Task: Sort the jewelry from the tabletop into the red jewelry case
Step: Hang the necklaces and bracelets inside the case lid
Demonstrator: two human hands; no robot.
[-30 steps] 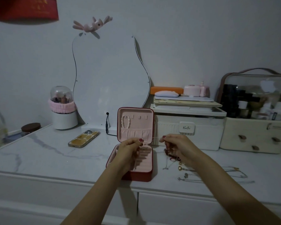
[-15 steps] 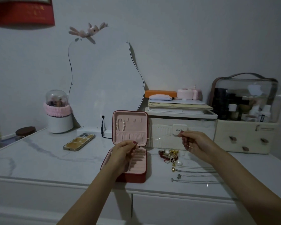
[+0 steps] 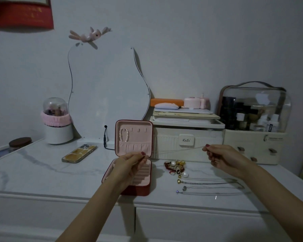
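We see a pale grey wall in dim light, a red hanging at its far left. A wavy frameless mirror leans against it on the white marbled tabletop, above white drawer fronts.

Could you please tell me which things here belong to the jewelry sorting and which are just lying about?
Job: red jewelry case, thin chain stretched between left hand and right hand, jewelry pile, necklaces.

Lying about: phone, mirror, white organizer, clear cosmetics bag.
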